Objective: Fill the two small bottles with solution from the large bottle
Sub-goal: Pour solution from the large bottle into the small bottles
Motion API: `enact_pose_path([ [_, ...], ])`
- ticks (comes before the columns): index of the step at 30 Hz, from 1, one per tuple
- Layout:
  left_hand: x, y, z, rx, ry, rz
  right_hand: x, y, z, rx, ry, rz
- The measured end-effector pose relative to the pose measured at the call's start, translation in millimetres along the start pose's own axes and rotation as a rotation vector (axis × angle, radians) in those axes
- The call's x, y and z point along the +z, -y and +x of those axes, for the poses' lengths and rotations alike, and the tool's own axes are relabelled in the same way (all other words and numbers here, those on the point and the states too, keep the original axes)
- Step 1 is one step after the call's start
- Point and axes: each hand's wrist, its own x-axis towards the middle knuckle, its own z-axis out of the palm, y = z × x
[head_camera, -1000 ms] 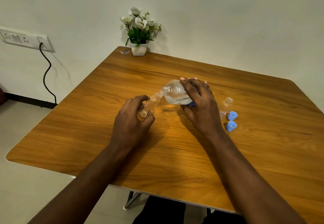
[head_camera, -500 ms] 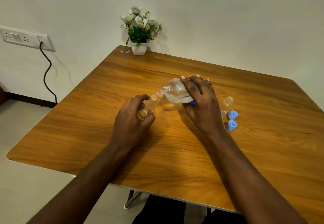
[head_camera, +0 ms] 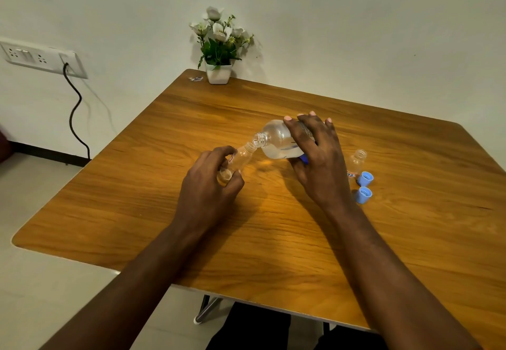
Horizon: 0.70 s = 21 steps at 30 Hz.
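Here's the left hand (head_camera: 210, 185) curled round the first small bottle (head_camera: 241, 158), tilted mid-table (head_camera: 137, 199), its mouth just under the large bottle (head_camera: 276, 141). The right hand (head_camera: 317, 163) wraps that one's belly, nearly level. It's thin clear plastic, likely light and squashy, so grip the waist gently. At the right the second small bottle (head_camera: 357, 162) stands open by two blue caps (head_camera: 365, 178); its red label print is unreadable.

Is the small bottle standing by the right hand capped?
No, the small bottle stands with its mouth open, and two blue caps lie beside it.
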Motion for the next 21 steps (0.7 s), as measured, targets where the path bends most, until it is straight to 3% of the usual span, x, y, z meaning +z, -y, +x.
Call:
enact_pose_path([
  [21,-0.6,-0.6,-0.2,0.002,0.023,-0.017,-0.9,0.1,1.1,-0.012,-0.015,-0.014],
])
